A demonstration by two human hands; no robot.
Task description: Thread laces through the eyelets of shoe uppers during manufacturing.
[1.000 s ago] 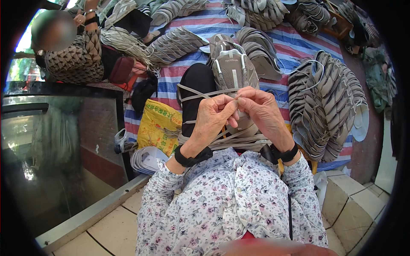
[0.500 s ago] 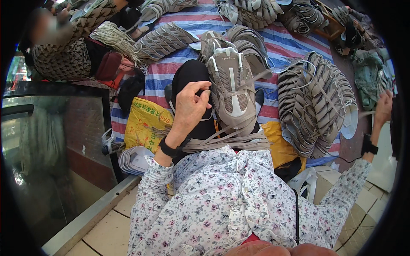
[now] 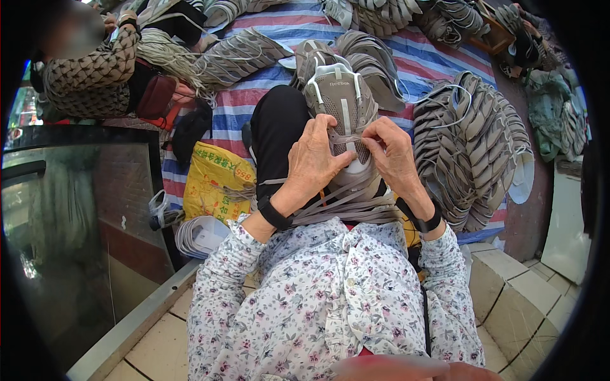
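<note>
A grey-brown mesh shoe upper (image 3: 337, 94) with white trim lies over my lap, its toe toward me. My left hand (image 3: 314, 160) grips its left side, with the thumb over the toe part and the index finger bent near the lace openings. A flat grey shoelace (image 3: 347, 138) crosses the upper between my hands. On the right side, my right hand (image 3: 391, 151) pinches this lace between thumb and index finger. Exactly how the left fingertips touch the lace is hard to see. A bundle of loose grey laces (image 3: 356, 214) lies across my lap below.
A big stack of laced shoe uppers (image 3: 476, 152) stands on the striped tarp (image 3: 232, 130) to the right. A yellow bag (image 3: 213, 181) and a dark-framed glass panel (image 3: 76, 209) are at left. Another person (image 3: 89, 86) sits at the upper left.
My right hand has come in from the far right to the shoe upper and now pinches the lace. My left hand has moved right and down onto the upper.
</note>
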